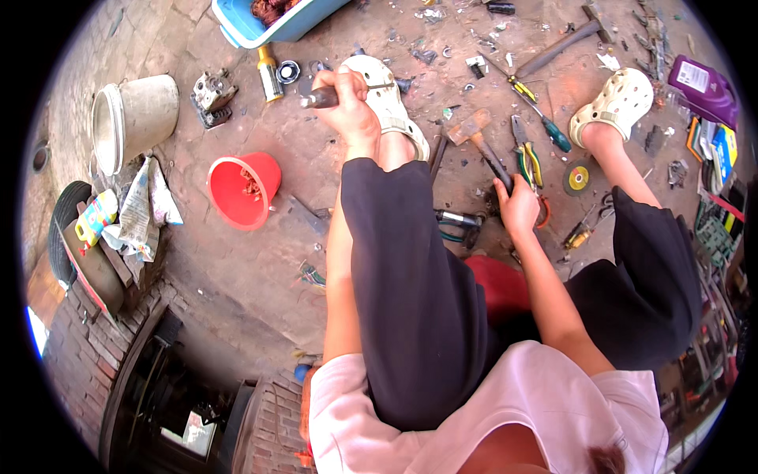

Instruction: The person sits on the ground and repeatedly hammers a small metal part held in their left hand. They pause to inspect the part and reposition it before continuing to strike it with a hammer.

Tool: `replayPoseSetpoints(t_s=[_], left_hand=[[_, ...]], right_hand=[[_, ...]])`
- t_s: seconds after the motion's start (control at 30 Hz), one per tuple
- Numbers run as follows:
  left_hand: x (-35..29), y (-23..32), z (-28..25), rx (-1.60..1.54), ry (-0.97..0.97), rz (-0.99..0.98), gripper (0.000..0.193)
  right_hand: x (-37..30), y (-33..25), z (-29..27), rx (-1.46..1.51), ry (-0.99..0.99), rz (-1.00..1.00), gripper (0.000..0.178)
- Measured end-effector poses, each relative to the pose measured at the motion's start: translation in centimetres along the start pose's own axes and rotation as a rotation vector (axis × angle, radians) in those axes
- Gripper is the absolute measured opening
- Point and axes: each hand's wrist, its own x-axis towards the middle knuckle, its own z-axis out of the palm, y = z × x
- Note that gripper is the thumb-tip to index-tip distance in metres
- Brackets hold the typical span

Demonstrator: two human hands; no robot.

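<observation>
My left hand (347, 110) is closed in a fist around a dark-handled tool (322, 98), above my left shoe. The tool's metal-tipped butt sticks out on the left, and a thin dark shaft seems to run right across the shoe; its exact kind is unclear. My right hand (519, 207) grips the handle of a hammer (471, 126), whose worn, rusty head points forward, between my feet. Just right of the hammer lie yellow-and-green-handled pliers (527, 154). Left of my right hand is a power tool or similar black-and-silver device (459, 220), partly behind my knee.
Left stand a red bucket (272, 170) with copper-coloured scraps, a white bucket (150, 110) on its side and a metal part (213, 96). A blue tub (308, 20) sits ahead. A sledgehammer (560, 49), screwdrivers (557, 136), a cutting disc (577, 177) and a purple jug (703, 88) lie right.
</observation>
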Motion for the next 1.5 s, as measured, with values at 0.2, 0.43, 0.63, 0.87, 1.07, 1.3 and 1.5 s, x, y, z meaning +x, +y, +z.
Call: replayPoseSetpoints(t_s=[0.2, 0.43, 0.63, 0.87, 1.07, 1.3, 1.5], left_hand=[[0.0, 4.5, -1.9, -0.002, 0.145, 0.098, 0.027], [-1.4, 7.9, -4.1, 0.079, 0.173, 0.077, 0.022], [-3.2, 8.8, -4.8, 0.119, 0.200, 0.006, 0.023], [-5.4, 11.6, -2.8, 0.120, 0.069, 0.029, 0.033], [-6.2, 21.1, 1.5, 0.196, -0.210, 0.057, 0.032], [-12.7, 34.5, 8.4, 0.595, -0.445, 0.120, 0.022], [-19.1, 37.8, 12.7, 0.532, -0.770, 0.147, 0.027]], right_hand=[[5.1, -7.3, 1.7, 0.179, 0.079, -0.391, 0.044], [13.1, -16.0, 6.1, 0.201, 0.083, -0.779, 0.042], [14.5, -16.5, 5.6, 0.276, 0.058, -0.753, 0.039], [8.8, -14.8, -5.1, 0.589, 0.115, -0.452, 0.034], [-1.6, -13.8, -18.5, 0.909, 0.303, -0.580, 0.033], [-12.6, -12.3, -28.0, 1.101, 0.332, -0.876, 0.033], [-18.9, -8.7, -33.1, 1.050, 0.269, -1.076, 0.034]])
